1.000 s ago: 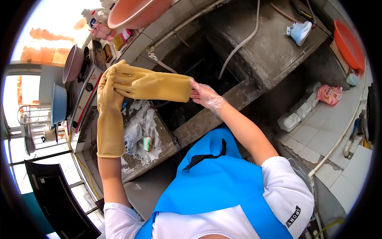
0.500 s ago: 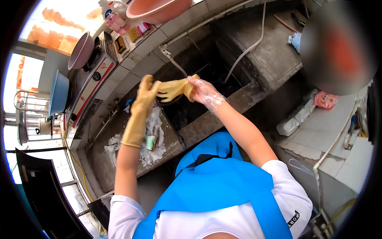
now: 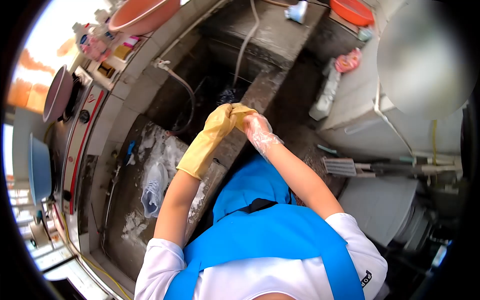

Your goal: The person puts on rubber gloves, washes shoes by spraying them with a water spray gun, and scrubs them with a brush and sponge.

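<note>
My left hand wears a long yellow rubber glove whose cuff reaches up the forearm. Its fingers are closed on a second yellow rubber glove, which is bunched up between both hands. On my right hand is a thin clear plastic glove, wet and wrinkled at the wrist. That hand also grips the bunched rubber glove, its fingers partly hidden by it. To the left of my left forearm, a light grey lace-up sneaker lies on the foam-streaked concrete slab.
Beyond my hands is a dark concrete basin with a grey hose running into it. A gas stove stands at left, near a blue basin. Plastic bottles and a pink basin line the back ledge.
My gloved left hand has come across to meet the right hand, and the loose rubber glove is now bunched between them. The view has turned to the right; the sneaker now shows.
</note>
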{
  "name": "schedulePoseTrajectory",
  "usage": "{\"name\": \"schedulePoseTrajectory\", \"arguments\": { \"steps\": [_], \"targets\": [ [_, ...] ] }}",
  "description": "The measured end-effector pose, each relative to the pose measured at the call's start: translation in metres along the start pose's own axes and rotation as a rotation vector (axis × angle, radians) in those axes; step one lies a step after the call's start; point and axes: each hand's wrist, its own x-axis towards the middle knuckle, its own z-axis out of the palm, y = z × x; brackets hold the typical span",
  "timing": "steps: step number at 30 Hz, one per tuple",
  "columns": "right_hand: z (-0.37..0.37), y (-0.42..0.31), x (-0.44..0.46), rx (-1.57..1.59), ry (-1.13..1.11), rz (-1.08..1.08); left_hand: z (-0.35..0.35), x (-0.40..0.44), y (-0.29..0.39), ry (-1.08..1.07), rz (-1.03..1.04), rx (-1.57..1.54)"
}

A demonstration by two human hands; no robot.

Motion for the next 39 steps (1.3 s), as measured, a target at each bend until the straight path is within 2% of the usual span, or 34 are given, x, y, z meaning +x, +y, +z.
{"name": "schedulePoseTrajectory", "arguments": {
  "steps": [1,2,3,4,6,8,10,11,12,14,15,17,19,22,23,24,26,27,28,29,30,31,32,33,34,35,36,38,39],
  "targets": [
    [-0.015,0.006,-0.006,-0.114,0.086,0.054,0.009,-0.007,0.015,-0.017,0.030,-0.125],
    [-0.030,0.016,-0.018,-0.147,0.046,0.011,0.018,-0.010,0.024,-0.240,-0.147,-0.146],
    [-0.040,0.020,-0.035,-0.073,0.068,0.053,0.031,-0.013,0.035,-0.334,-0.151,0.072],
    [-0.045,0.021,-0.047,-0.001,0.078,0.088,0.039,-0.020,0.044,-0.385,-0.096,0.169],
    [-0.091,0.026,-0.040,0.394,-0.050,0.342,0.055,-0.040,0.066,-0.433,0.058,0.297],
    [-0.079,-0.003,-0.086,0.269,0.022,0.402,0.071,-0.061,0.088,-0.454,0.179,0.398],
    [-0.114,0.023,-0.072,0.349,0.041,0.373,0.079,-0.076,0.109,-0.466,0.252,0.429],
    [-0.147,0.039,-0.058,0.313,0.101,0.323,0.066,-0.078,0.130,-0.569,0.248,0.345],
    [-0.152,0.034,-0.075,0.235,0.085,0.177,0.113,-0.086,0.109,-0.533,0.134,0.342],
    [-0.162,0.016,-0.102,0.140,0.148,0.028,0.118,-0.095,0.126,-0.445,0.397,0.265],
    [-0.169,0.006,-0.118,0.087,0.181,-0.008,0.113,-0.096,0.147,-0.549,0.431,0.296],
    [-0.178,-0.018,-0.146,-0.092,0.212,-0.048,0.143,-0.098,0.159,-0.517,0.570,0.254],
    [-0.186,-0.047,-0.175,-0.459,0.224,-0.077,0.171,-0.113,0.179,-0.514,0.710,0.200],
    [-0.205,-0.095,-0.219,-1.472,0.154,-0.130,0.210,-0.133,0.225,-0.257,0.943,0.287],
    [-0.212,-0.107,-0.232,-1.730,0.101,-0.147,0.215,-0.135,0.238,-0.143,1.037,0.217],
    [-0.219,-0.120,-0.244,-1.910,0.061,-0.150,0.203,-0.146,0.262,-0.282,0.942,0.143],
    [-0.292,-0.097,-0.218,-2.416,0.102,-0.373,0.213,-0.155,0.294,-0.313,1.062,0.051],
    [-0.306,-0.100,-0.232,-2.216,0.109,-0.356,0.216,-0.163,0.307,-0.400,1.082,0.212],
    [-0.320,-0.103,-0.245,-2.006,0.115,-0.347,0.225,-0.171,0.319,-0.338,1.128,0.239],
    [-0.334,-0.105,-0.259,-1.804,0.122,-0.345,0.232,-0.174,0.331,-0.431,1.088,0.228],
    [-0.356,-0.100,-0.252,-2.179,0.182,-0.357,0.239,-0.177,0.345,-0.524,1.045,0.217],
    [-0.378,-0.095,-0.245,-2.553,0.255,-0.368,0.265,-0.185,0.335,-0.542,0.825,0.191],
    [-0.388,-0.101,-0.255,-2.511,0.342,-0.327,0.292,-0.190,0.324,-0.552,0.621,0.157],
    [-0.395,-0.097,-0.262,-2.403,0.429,-0.301,0.271,-0.182,0.351,-0.738,0.703,0.287],
    [-0.404,-0.092,-0.269,-2.340,0.528,-0.252,0.274,-0.187,0.360,-0.718,0.716,0.308],
    [-0.415,-0.087,-0.271,-2.376,0.607,-0.169,0.292,-0.187,0.348,-0.600,0.888,0.171],
    [-0.421,-0.082,-0.277,-2.544,0.613,0.019,0.304,-0.190,0.348,-0.563,0.908,0.146],
    [-0.431,-0.072,-0.290,-2.869,0.524,0.423,0.304,-0.194,0.378,-0.750,0.971,0.258],
    [-0.444,-0.088,-0.311,-2.843,0.578,0.473,0.297,-0.204,0.408,-0.773,0.958,0.284]
  ]
}}
